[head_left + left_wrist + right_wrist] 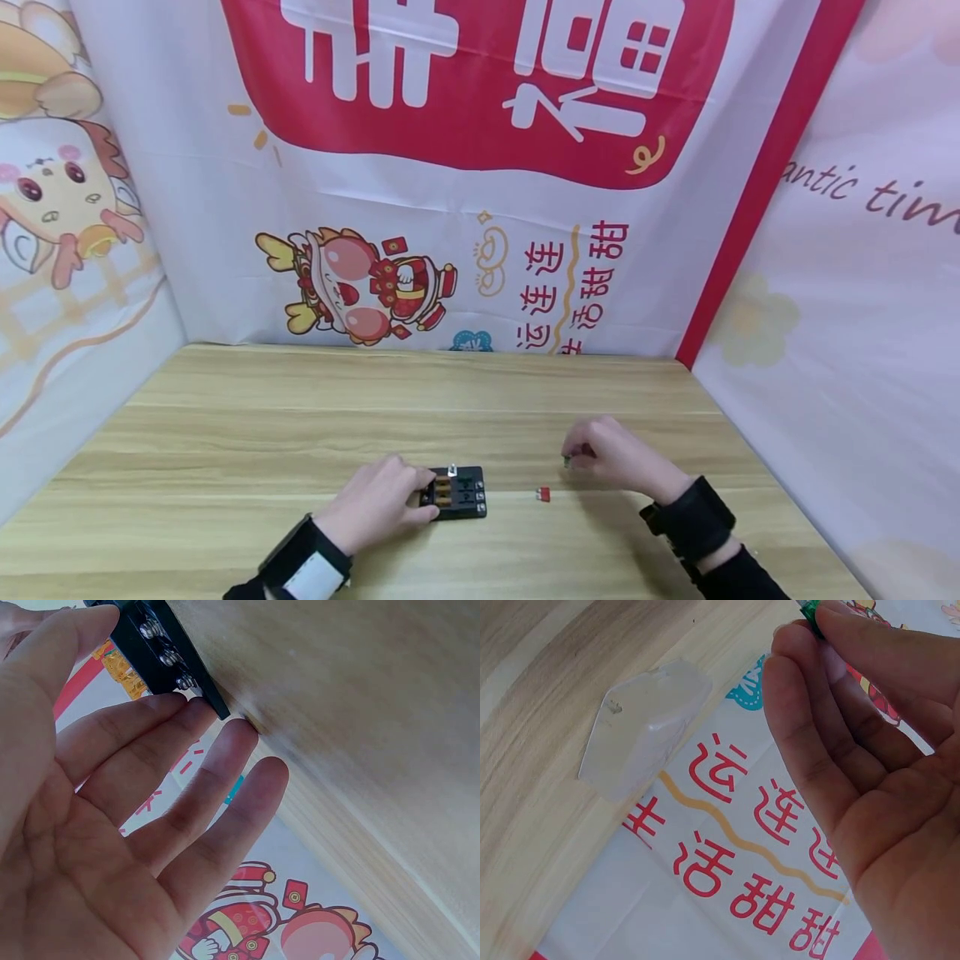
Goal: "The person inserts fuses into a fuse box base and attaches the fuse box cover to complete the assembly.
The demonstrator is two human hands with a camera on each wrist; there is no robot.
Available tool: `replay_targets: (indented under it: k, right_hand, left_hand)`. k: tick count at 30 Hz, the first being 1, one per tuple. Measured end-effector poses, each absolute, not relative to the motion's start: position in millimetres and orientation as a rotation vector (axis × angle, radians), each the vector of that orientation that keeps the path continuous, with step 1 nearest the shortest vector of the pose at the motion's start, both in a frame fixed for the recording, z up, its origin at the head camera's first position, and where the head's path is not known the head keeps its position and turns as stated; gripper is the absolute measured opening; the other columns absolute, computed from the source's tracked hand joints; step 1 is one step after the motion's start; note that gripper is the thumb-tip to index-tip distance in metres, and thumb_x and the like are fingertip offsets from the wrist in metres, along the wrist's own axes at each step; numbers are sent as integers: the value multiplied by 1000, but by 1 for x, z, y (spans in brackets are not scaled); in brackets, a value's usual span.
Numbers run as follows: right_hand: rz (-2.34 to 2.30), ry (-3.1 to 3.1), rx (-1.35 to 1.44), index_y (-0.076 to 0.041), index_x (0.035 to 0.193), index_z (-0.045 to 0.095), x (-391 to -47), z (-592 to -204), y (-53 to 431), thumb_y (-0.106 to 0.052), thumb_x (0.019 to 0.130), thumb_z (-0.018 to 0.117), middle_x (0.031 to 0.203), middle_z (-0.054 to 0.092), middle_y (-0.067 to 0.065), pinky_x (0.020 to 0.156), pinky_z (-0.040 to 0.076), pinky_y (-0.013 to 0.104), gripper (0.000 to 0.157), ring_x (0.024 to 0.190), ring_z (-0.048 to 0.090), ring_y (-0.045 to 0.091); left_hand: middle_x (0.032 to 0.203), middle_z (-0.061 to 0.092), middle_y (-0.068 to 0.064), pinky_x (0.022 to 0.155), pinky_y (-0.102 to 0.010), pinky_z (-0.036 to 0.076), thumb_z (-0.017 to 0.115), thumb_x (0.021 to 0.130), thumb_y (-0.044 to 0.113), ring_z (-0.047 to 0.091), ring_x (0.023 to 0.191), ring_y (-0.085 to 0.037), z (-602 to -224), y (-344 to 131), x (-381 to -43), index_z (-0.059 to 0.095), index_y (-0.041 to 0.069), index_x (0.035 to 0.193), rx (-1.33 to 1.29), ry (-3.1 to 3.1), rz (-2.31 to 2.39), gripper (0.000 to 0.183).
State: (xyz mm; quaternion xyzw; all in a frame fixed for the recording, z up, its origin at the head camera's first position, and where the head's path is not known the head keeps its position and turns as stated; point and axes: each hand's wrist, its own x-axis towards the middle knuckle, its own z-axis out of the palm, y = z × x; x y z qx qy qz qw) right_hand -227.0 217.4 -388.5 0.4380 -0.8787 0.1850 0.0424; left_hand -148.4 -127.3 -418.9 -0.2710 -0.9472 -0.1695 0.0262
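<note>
A black fuse block [469, 493] lies on the wooden table, with several orange blade fuses [124, 671] seated in its left part and metal screw terminals [166, 654] along its edge. My left hand [378, 502] holds the block by its left end, thumb on the near side and fingers on the far side. To the right, my right hand [611, 457] pinches a small green blade fuse [810, 615] between thumb and fingertips, just above the table. Between the block and my right hand lies a red blade fuse [543, 494].
A clear plastic cover [645, 727] rests on the table near the back edge in the right wrist view. Printed cloth [480, 192] hangs behind the table [300, 408] and along both sides. Each wrist wears a black strap [693, 518].
</note>
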Motion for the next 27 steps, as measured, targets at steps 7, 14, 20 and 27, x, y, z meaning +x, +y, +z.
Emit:
replay_targets:
  k: [7, 14, 20, 27]
  right_hand:
    - [522, -2669, 1336, -10, 85, 71, -224, -389, 212, 4, 77, 69, 83, 63, -5, 69, 46, 23, 17, 78, 59, 8]
    - [504, -2659, 1348, -11, 86, 71, -223, -390, 208, 3, 77, 70, 83, 63, -6, 69, 46, 22, 16, 78, 59, 7]
    - [515, -2666, 1361, -10, 87, 71, -222, -390, 206, 2, 78, 70, 84, 63, -6, 68, 46, 22, 15, 78, 59, 7]
    - [515, -2694, 1341, -10, 89, 71, -219, -388, 200, 0, 80, 70, 86, 63, -6, 70, 46, 21, 14, 79, 59, 5]
  left_hand:
    - [68, 52, 10, 49, -23, 34, 70, 82, 39, 42, 55, -5, -418, -126, -148, 69, 17, 91, -844, -2913, -535, 24]
    - [69, 52, 10, 50, -23, 34, 70, 82, 38, 42, 57, -6, -418, -128, -148, 70, 17, 95, -844, -2903, -536, 25]
    - [70, 53, 10, 51, -23, 34, 70, 82, 39, 43, 59, -7, -418, -128, -149, 71, 16, 98, -848, -2908, -543, 28]
    - [70, 53, 10, 51, -23, 34, 70, 82, 39, 43, 60, -7, -418, -127, -148, 71, 16, 96, -855, -2906, -526, 27]
